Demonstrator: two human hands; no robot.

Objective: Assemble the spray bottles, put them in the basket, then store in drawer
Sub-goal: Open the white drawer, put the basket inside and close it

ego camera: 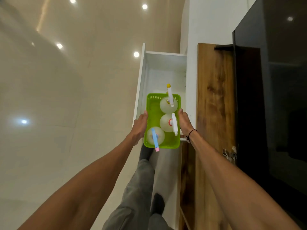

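Green basket (153, 113) held between left hand (139, 126) and right hand (184, 122), each hand pressed flat on a long wall, fingers together, to keep the load level. Between the hands, three assembled spray bottles: yellow-tipped (169, 97) farthest, red-collared (172, 123) beside the right hand, blue-triggered (155, 138) nearest the left wrist. Beyond the fingertips, open white drawer (164, 70); basket poised over its near end, probably for lowering in.
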